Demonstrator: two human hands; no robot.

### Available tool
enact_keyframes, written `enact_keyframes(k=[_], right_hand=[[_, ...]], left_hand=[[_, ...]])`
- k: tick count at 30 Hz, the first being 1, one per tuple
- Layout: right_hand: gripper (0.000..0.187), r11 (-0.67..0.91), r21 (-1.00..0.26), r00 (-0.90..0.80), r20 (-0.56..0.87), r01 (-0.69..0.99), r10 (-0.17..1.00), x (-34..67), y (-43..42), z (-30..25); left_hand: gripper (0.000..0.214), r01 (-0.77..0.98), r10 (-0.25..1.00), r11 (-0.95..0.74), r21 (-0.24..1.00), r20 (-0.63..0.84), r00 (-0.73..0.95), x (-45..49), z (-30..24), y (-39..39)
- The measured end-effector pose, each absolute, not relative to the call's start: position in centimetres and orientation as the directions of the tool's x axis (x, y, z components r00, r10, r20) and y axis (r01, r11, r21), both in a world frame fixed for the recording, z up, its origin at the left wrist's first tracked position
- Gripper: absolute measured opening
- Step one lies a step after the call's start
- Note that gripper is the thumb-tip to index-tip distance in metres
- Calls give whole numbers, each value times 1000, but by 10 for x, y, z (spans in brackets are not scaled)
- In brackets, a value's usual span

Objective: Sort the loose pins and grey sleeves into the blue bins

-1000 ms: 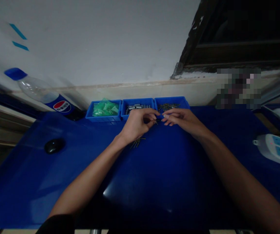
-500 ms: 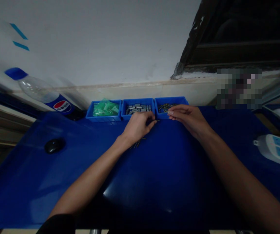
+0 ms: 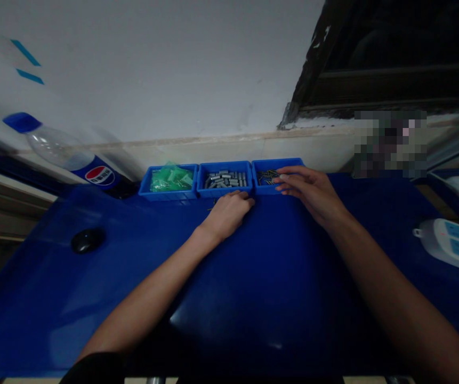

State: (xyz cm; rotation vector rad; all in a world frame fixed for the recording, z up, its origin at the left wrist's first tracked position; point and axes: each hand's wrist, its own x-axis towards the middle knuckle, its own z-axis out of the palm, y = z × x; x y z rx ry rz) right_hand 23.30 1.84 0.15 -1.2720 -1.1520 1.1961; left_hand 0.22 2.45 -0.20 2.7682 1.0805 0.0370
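Note:
My left hand (image 3: 231, 213) rests low on the blue table in front of the middle bin. Its fingers curl downward, and whatever they hold is hidden beneath them. A few dark thin screw-like pieces (image 3: 212, 205) show on the table just left of its knuckles. Over the front right part of the right blue bin (image 3: 258, 188) is my right hand (image 3: 311, 193), fingers stretched and slightly apart, with no piece visible in them. That bin holds thin brassy and dark screws (image 3: 267, 176). Short silver metal pieces (image 3: 225, 178) fill much of the middle bin (image 3: 202, 186).
The left bin (image 3: 146, 186) holds green plastic packets (image 3: 172, 177). A cola bottle (image 3: 97, 173) leans at the back left, and a black computer mouse (image 3: 87, 241) lies nearer. On the right is a white power strip (image 3: 449, 242). A wall (image 3: 213, 80) stands behind the bins.
My left hand has shifted; the dark piece that stuck out of its fingers is out of sight. My right hand's fingers have spread and reach slightly farther over the screw bin.

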Motion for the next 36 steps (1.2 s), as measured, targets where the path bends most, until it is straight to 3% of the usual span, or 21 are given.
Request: enact_keyframes(k=[12, 15, 20, 25, 31, 36], right_hand=[[30, -74, -997, 27, -73, 36, 997, 232, 18, 0], [28, -72, -997, 15, -72, 30, 997, 233, 18, 0], [26, -78, -997, -11, -78, 26, 997, 235, 19, -3], [30, -107, -993, -79, -111, 54, 991, 235, 19, -5], [31, -141, -989, -212, -145, 33, 967, 229, 14, -5], [23, -102, -992, -215, -116, 76, 970, 219, 10, -5]], left_hand=[[30, 714, 706, -692, 109, -107, 700, 2, 0, 20], [32, 692, 715, -669, 272, -17, 699, -1, -1, 25], [30, 476, 734, -645, 597, 313, 602, -4, 4, 32], [26, 311, 806, -549, 776, 392, 444, -4, 9, 31], [29, 352, 789, -593, 724, 434, 435, -8, 10, 32], [27, 404, 750, -646, 647, 440, 495, -8, 14, 29]])
